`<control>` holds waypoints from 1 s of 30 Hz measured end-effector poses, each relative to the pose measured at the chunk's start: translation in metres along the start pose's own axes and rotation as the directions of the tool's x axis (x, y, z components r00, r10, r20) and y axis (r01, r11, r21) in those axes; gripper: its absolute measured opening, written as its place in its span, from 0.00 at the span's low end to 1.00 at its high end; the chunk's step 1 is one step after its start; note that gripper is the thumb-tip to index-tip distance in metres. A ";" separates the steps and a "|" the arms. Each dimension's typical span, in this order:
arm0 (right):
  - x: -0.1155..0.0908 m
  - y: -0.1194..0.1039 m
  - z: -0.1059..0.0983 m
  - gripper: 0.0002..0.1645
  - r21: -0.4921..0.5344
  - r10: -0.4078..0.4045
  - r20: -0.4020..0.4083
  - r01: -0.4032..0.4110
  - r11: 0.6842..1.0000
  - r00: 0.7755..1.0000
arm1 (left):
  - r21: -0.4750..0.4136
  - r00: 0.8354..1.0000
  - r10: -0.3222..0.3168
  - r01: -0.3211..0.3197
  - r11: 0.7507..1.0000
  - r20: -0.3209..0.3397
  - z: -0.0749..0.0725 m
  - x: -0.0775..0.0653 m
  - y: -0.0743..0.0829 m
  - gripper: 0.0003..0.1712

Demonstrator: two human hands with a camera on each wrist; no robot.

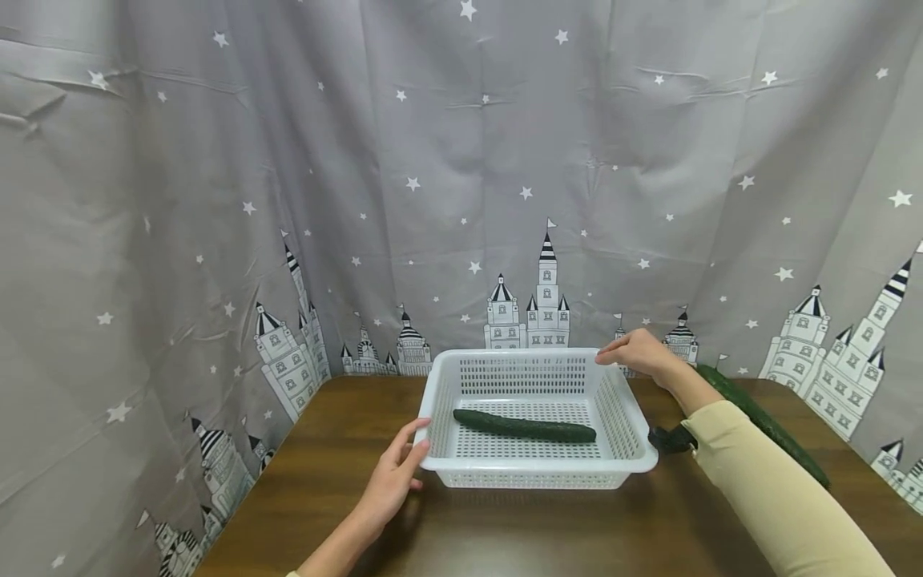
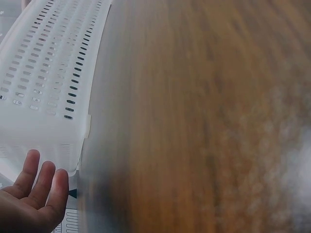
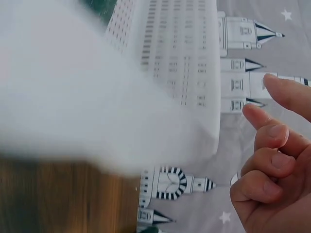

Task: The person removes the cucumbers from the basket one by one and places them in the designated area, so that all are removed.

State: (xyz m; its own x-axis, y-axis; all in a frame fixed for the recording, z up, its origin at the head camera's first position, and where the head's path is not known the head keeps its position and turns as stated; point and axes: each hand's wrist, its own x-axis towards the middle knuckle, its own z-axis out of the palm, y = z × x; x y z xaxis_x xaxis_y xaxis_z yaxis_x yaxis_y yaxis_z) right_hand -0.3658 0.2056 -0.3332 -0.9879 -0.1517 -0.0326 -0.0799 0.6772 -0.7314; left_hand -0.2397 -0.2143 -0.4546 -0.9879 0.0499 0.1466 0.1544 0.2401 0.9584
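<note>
A white plastic basket with slotted walls stands on the table, and one dark green cucumber lies across its bottom. My left hand is at the basket's near left corner, thumb and forefinger right at the rim. In the left wrist view, three loosely bent fingers show beside the basket's wall. Over the far right corner is my right hand. Its thumb and forefinger are apart with a gap between them, and the other fingers are loosely curled, with nothing in them in the right wrist view.
Right of the basket lies a long dark green vegetable, partly behind the right sleeve. A small dark thing shows between the basket and that sleeve. The brown wooden table ends at a grey curtain printed with castles and stars.
</note>
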 end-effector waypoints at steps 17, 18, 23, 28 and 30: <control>0.026 -0.026 0.045 0.23 0.128 -0.007 0.129 -0.009 0.992 0.992 | -0.011 1.000 0.003 -0.003 1.000 -0.007 0.000 0.000 -0.001 0.25; 0.027 -0.026 0.048 0.24 0.132 -0.005 0.138 -0.013 0.991 0.990 | -0.013 1.000 0.008 -0.008 1.000 -0.006 0.000 0.000 0.000 0.25; 0.036 -0.024 0.061 0.24 0.157 0.005 0.187 -0.035 0.987 0.982 | -0.012 1.000 0.004 -0.004 1.000 -0.002 0.000 0.001 -0.002 0.25; 0.040 -0.021 0.072 0.21 0.165 0.020 0.213 -0.056 0.985 0.977 | -0.010 1.000 -0.003 0.003 1.000 -0.005 0.001 0.001 -0.004 0.25; 0.042 -0.021 0.076 0.20 0.172 0.024 0.227 -0.064 0.983 0.974 | -0.009 1.000 -0.002 0.002 1.000 -0.006 0.001 0.001 -0.004 0.25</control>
State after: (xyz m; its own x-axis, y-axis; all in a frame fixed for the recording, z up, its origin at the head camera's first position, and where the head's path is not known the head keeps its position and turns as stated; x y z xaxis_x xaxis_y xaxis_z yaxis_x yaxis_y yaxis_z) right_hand -0.3953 0.1304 -0.3716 -0.9336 -0.2948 -0.2035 0.0076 0.5516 -0.8341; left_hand -0.2408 -0.2140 -0.4586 -0.9883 0.0441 0.1460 0.1523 0.2316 0.9608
